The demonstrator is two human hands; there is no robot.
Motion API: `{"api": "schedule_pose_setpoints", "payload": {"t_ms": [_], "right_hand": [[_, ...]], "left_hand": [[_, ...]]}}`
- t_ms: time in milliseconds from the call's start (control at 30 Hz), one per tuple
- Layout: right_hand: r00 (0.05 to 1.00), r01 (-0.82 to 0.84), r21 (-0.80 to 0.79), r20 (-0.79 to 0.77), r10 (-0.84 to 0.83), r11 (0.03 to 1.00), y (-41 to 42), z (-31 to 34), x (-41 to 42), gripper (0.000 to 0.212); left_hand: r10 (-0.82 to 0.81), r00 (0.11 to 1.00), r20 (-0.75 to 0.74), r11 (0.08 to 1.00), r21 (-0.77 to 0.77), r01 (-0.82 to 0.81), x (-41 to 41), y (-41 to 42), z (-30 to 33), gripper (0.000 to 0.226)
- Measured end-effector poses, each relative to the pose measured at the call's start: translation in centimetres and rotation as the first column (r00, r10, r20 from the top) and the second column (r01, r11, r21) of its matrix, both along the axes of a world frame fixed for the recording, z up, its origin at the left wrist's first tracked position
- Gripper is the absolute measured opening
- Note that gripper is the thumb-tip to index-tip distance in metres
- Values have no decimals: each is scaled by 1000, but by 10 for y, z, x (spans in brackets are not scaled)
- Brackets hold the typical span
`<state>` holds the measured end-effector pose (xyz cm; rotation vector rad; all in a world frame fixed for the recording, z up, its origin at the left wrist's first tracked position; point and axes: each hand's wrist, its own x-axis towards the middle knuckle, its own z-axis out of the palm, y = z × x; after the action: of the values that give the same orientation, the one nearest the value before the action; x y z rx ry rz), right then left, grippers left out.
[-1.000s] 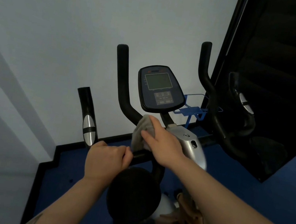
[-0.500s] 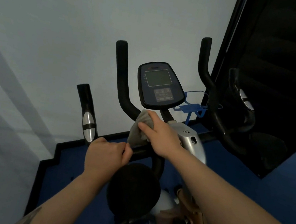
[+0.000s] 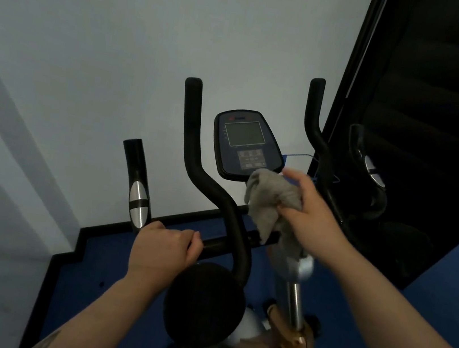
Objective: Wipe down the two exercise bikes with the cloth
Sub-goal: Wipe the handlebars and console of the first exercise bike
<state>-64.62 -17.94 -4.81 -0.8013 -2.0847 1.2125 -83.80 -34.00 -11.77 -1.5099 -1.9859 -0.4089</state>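
Gripping a crumpled grey cloth, the right hand sits right of centre in the frame, its fingers curled round the fabric just below the lower right corner of the console. Loose folds of the cloth hang down over the crossbar of the black handlebar and the silver stem beneath it; whether the cloth touches the console cannot be told. The left hand is clenched around the left end of that crossbar at lower centre, next to the short left grip with its silver sensor pad. Two tall black handlebar uprights rise on either side of the console, whose grey screen is dark and has a keypad under it. A round black saddle of this exercise bike fills the lower centre, between the two forearms. A blue wire holder peeks out behind the console's right edge; what is in it is hidden. At the right of the frame a second handlebar with a silver pad stands against a dark panel. Blue flooring with a black border runs along the pale wall.
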Motion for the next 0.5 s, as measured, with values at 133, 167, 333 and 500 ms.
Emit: {"api": "schedule_pose_setpoints", "payload": {"t_ms": [133,167,333,500], "right_hand": [[980,8,270,191,-62,963,2,13,9,65],[956,-35,292,290,-53,956,-3,6,7,65],[972,-74,83,227,54,994,-59,-48,-12,61],[997,-64,14,54,63,998,-58,-54,-41,59]], "left_hand": [[-10,1000,14,1000,21,10,1,1,-3,44],[-13,1000,17,1000,23,13,0,1,-3,44],[-23,1000,19,999,31,22,-2,1,-5,45],[4,1000,12,998,59,-4,1,3,-2,46]]}}
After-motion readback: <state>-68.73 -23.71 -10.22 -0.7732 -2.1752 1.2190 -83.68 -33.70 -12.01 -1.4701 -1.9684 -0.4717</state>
